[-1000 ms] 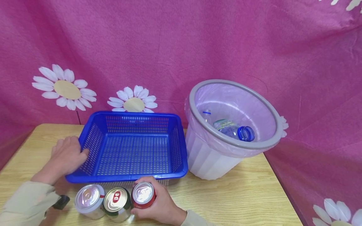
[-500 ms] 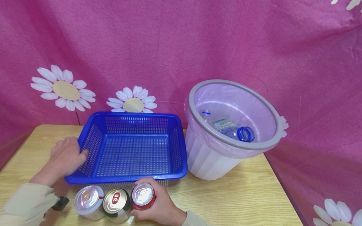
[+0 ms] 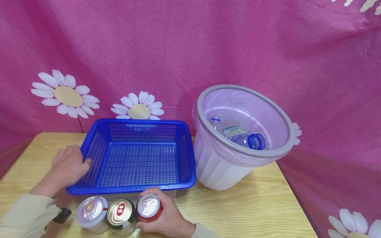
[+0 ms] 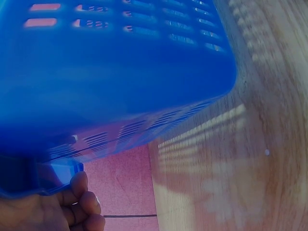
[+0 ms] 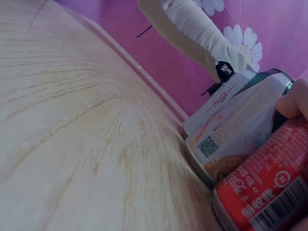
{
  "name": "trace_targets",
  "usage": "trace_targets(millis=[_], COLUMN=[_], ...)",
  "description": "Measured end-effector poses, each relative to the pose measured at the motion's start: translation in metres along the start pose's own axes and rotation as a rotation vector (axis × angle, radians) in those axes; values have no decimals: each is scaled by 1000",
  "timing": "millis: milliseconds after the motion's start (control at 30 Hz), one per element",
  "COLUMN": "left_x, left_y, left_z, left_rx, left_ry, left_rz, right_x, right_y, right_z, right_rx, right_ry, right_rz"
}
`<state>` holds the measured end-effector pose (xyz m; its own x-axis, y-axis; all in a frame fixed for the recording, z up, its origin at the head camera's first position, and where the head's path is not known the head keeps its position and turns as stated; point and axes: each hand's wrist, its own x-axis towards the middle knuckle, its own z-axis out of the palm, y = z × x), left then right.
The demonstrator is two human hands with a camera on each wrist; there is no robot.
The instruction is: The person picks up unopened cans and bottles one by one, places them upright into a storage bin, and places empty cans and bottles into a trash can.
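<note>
My left hand (image 3: pixel 65 167) grips the left rim of a blue plastic basket (image 3: pixel 131 189); in the left wrist view its fingers (image 4: pixel 86 204) curl at the rim's edge. In front of the basket, three drink cans stand upright in a row. My right hand (image 3: pixel 168 215) holds the rightmost, a red Coca-Cola can (image 5: pixel 264 185), with fingers and thumb round its side. Beside it stands a can with a gold lid (image 3: pixel 120 213) and dark green upper edge. At the row's left end is a white can (image 3: pixel 92 213), marked Coca-Cola in the right wrist view.
Right of the basket stands a white waste bin (image 3: pixel 221 172) with a grey rim and a thin liner. Clear plastic bottles (image 3: pixel 238 137) lie inside it. A pink cloth (image 3: pixel 166 49) with daisies hangs behind the wooden table (image 3: pixel 238 211).
Both hands keep their holds, and the cans and basket stay in place. Only the head view has shifted slightly.
</note>
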<state>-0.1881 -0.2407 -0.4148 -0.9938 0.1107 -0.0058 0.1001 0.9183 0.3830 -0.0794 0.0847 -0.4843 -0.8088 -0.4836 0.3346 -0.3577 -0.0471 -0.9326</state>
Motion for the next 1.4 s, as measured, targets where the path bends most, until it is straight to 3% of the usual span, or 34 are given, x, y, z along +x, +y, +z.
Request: trace_targets(millis=[400, 633, 900, 1167, 1400], left_x=[-1, -2, -1, -2, -2], left_y=[1, 1, 0, 1, 1], left_z=[-1, -2, -1, -1, -2], left_rx=[0, -2, 0, 2, -3], left_ry=[-9, -10, -2, 7, 17], left_rz=[-7, -6, 0, 6, 9], right_x=[0, 1, 2, -2, -5], right_y=[-3, -10, -15, -19, -22], right_z=[0, -3, -6, -6, -6], right_rx=[-22, -17, -131, -67, -73], right_ry=[-10, -38, -59, -79, -91], right_rz=[-12, 45, -21, 57, 30])
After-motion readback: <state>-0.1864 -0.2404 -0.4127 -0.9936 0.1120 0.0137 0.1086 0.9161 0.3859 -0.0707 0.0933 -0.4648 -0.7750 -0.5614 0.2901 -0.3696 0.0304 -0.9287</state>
